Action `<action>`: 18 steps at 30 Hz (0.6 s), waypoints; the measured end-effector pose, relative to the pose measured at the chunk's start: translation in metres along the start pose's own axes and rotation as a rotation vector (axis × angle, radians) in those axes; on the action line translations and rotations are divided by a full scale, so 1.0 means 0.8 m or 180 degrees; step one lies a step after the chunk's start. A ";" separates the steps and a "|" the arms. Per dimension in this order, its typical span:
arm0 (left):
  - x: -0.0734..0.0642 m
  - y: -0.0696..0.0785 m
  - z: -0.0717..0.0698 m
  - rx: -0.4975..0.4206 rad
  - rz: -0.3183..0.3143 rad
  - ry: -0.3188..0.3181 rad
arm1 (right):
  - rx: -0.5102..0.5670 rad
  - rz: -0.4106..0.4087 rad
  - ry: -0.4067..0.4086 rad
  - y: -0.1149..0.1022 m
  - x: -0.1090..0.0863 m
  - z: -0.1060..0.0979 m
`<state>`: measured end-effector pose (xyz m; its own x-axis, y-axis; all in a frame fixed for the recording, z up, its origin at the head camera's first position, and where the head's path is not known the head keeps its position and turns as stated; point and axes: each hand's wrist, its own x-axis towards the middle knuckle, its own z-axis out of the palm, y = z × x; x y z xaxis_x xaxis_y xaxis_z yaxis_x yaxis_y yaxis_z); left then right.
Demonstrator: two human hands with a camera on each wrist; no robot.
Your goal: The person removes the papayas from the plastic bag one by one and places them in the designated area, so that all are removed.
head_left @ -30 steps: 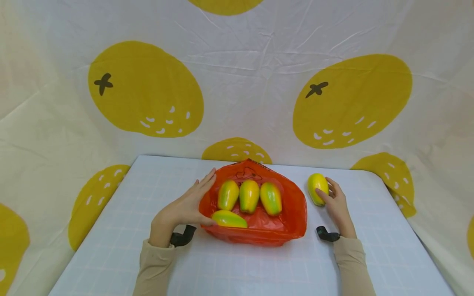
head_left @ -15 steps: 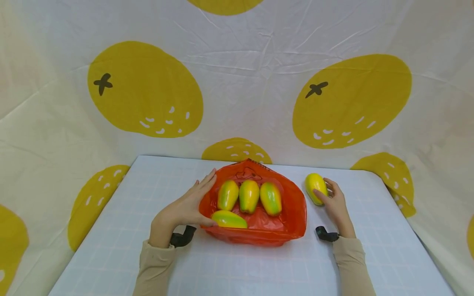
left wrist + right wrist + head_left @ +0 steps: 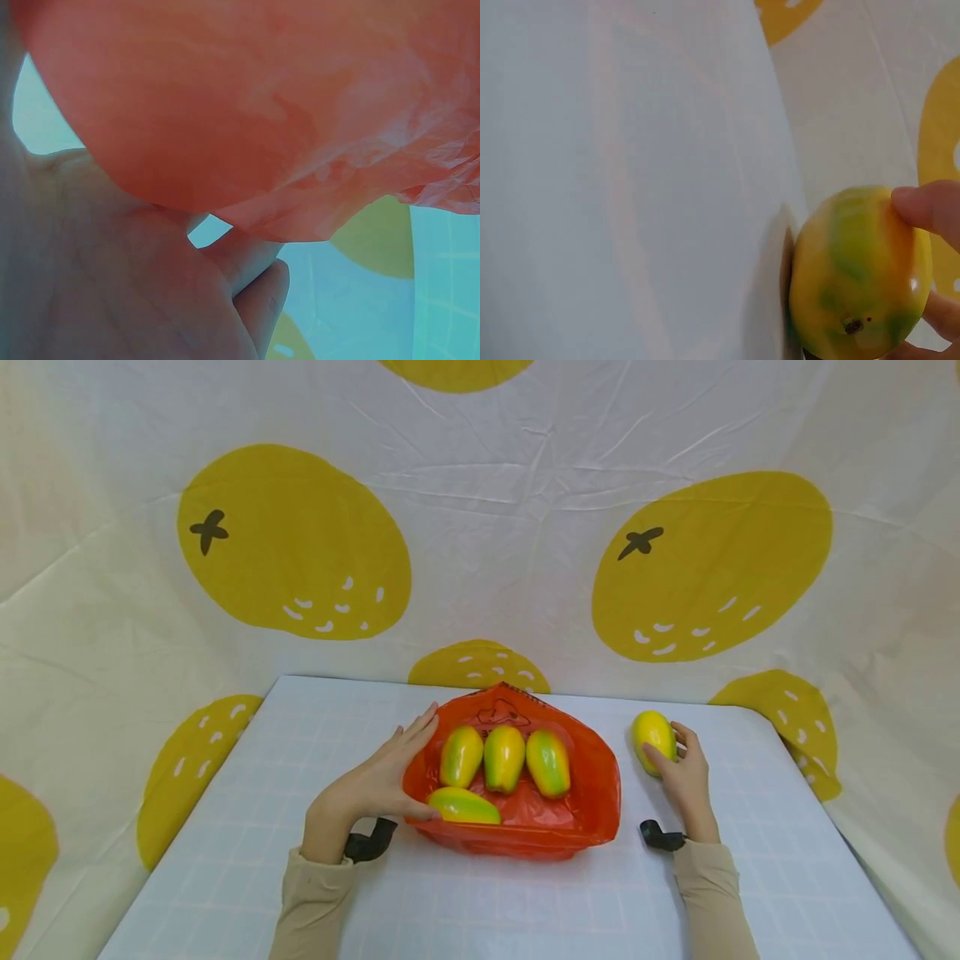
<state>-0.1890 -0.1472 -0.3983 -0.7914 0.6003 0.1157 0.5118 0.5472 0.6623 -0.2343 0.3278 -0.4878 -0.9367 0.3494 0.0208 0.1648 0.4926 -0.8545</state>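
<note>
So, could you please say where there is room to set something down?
Bare table lies in front of the bag between the sleeves, left of the left hand, and right of the right hand. Crowded: the bag with four fruits, and beside it, the held fruit.

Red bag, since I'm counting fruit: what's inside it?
Four fruits show inside the bag: three in a row, one nearer, partly covered. The near wall hides anything right behind it.

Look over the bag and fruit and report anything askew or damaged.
Only one mild oddity: in the red plastic bag, the near-left papaya-like fruit lies crosswise, while the row of three behind it points toward the bag's far side. I see no spill or damage.
</note>
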 end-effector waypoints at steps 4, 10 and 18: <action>-0.001 0.001 0.000 0.0012 -0.0003 0.0002 | -0.0006 0.0051 -0.0049 0.003 0.003 0.000; -0.002 0.002 0.000 0.0010 -0.0025 0.0008 | -0.0016 0.0123 -0.0081 0.004 0.007 0.003; 0.000 0.003 0.000 0.0032 -0.0023 0.0022 | -0.0025 0.0050 0.0006 0.004 0.006 0.007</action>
<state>-0.1876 -0.1463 -0.3969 -0.7974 0.5922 0.1160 0.5094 0.5574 0.6556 -0.2398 0.3268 -0.4933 -0.9335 0.3586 0.0085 0.1818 0.4933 -0.8506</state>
